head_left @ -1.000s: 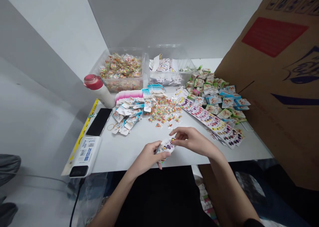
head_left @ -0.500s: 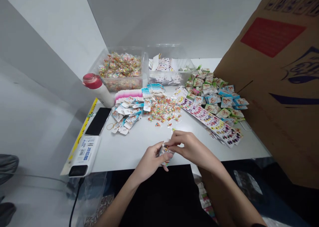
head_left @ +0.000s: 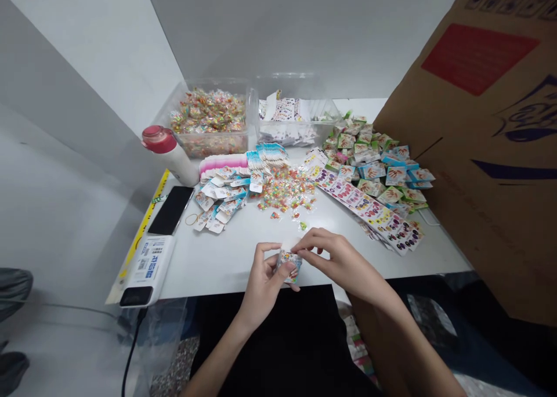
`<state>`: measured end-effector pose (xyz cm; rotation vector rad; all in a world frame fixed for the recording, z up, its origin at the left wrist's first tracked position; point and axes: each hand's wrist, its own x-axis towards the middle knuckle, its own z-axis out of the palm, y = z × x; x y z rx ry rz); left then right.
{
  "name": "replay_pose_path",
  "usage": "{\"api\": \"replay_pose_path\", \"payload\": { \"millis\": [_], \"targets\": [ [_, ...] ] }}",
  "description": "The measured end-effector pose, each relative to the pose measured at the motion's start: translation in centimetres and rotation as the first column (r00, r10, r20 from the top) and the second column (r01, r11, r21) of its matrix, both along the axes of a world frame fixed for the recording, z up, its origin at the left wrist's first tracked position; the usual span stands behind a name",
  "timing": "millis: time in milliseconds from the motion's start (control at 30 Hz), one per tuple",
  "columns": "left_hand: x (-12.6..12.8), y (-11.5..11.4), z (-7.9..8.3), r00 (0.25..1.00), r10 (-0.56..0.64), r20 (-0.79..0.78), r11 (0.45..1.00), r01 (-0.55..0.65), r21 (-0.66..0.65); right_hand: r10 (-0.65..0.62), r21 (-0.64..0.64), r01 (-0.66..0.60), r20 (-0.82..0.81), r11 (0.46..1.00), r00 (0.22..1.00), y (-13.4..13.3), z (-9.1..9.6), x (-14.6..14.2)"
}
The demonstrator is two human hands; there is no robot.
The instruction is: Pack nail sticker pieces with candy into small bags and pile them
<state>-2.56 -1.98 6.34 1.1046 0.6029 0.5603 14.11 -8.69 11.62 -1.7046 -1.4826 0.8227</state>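
Handling a small printed carton (head_left: pixel 292 263) at lower centre

A brown cardboard box (head_left: pixel 491 205) with a red panel fills the right of the frame, beside the smooth white table (head_left: pixel 230 263). At upper centre, one rigid, see-through plastic tub (head_left: pixel 213 137) is heaped with crinkled, glossy packets (head_left: pixel 209 112); its neighbouring tub (head_left: pixel 325 133) holds thin printed paper (head_left: pixel 285 109).

Right of centre, a heap of closed boxes (head_left: pixel 374 168), crisp-cornered with green or blue edges, looks like the finished share. Flat sticker sheets (head_left: pixel 368 205) with rows of coloured ovals overlap just beside it. Left of centre, a tight row of pink-edged cartons (head_left: pixel 224 163) and a loose spread of open-flapped cartons (head_left: pixel 221 202) appear left to do. A rounded, red-lidded bottle (head_left: pixel 174 159) leans at their left.

The left hand (head_left: pixel 261 281) holds the small printed carton between thumb and curled fingers over the table's near edge. The right hand (head_left: pixel 333 249) pinches its upper edge with thumb and forefinger; exactly which flap is too small to tell. This carton seems partway done, its top not visibly closed.

Smallest are the slick loose packets (head_left: pixel 285 188) of coloured pieces at centre, plenty apparently remaining; one green packet (head_left: pixel 303 226) lies apart, near the right hand.
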Motion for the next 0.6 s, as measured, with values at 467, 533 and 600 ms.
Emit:
{"api": "replay_pose_path", "payload": {
  "millis": [467, 533, 600],
  "targets": [
    [0.0, -0.1, -0.4, 0.987, -0.062, 0.148, 0.996, 0.051, 0.074, -0.110, -0.133, -0.015, -0.876, 0.991, 0.469, 0.3, -2.8, -0.1],
    [-0.1, -0.1, -0.2, 0.987, -0.047, 0.154, 0.998, 0.042, 0.038, -0.120, -0.142, -0.023, -0.904, 0.990, 0.410, 0.5, -2.9, -0.4],
    [-0.1, -0.2, -0.1, 0.985, -0.011, 0.171, 1.000, 0.009, 0.012, -0.120, -0.139, -0.014, -0.898, 0.990, 0.424, 0.5, -2.8, -0.7]
  ]
}}
